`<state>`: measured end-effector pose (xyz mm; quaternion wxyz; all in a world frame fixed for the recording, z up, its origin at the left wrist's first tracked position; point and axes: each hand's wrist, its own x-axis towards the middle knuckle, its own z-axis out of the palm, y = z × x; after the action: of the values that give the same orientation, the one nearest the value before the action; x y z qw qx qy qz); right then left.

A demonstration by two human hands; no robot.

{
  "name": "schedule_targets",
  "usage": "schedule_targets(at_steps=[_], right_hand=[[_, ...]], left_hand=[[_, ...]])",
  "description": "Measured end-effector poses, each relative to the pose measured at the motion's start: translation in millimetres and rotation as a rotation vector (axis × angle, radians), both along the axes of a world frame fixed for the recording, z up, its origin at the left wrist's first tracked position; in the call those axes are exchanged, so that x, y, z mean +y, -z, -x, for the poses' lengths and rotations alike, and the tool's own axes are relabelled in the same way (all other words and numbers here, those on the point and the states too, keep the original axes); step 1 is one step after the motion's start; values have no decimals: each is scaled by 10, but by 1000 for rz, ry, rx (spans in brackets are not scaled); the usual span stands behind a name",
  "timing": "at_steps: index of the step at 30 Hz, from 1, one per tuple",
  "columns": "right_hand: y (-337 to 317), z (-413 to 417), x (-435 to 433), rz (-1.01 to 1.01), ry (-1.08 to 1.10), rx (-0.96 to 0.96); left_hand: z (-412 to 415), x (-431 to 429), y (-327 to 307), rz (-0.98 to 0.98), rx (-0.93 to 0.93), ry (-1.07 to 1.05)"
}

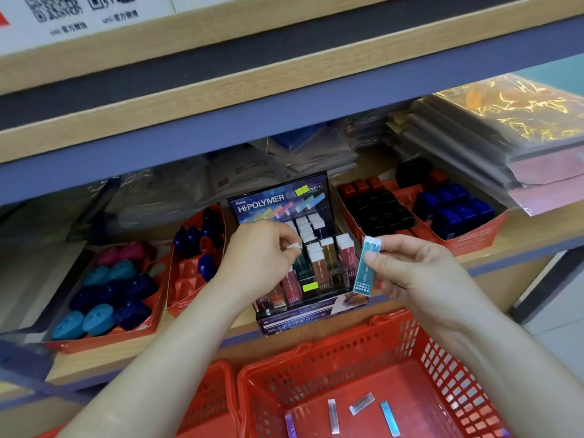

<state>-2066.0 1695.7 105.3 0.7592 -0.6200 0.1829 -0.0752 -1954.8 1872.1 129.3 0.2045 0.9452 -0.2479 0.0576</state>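
R hand (407,267) pinches teal eraser (366,263), near upright, in front of display box (278,197). L hand (262,254), fingers curled, pinches white-tipped eraser (294,246) in box.

1. This is a stationery shop: a wooden shelf (534,230) carries retail display stock.
2. A Pentel Hi-Polymer eraser display box (278,200) stands between red trays of pencil sharpeners (104,340).
3. Cellophane-wrapped paper packs (505,128) are stacked behind.
4. A red plastic shopping basket (347,343) sits below the shelf.

Head view, looking down, near shelf (316,320).
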Motion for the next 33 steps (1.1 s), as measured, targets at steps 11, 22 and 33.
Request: schedule_targets(at_steps=[11, 22, 33], right_hand=[[29, -12, 46, -42, -16, 36], [31, -7, 116, -13, -130, -4], [43, -24, 123, 353, -48, -39]], left_hand=[[4, -143, -33, -264, -108, 45], [202, -99, -182, 120, 60, 12], [177, 133, -290, 509, 236, -97]])
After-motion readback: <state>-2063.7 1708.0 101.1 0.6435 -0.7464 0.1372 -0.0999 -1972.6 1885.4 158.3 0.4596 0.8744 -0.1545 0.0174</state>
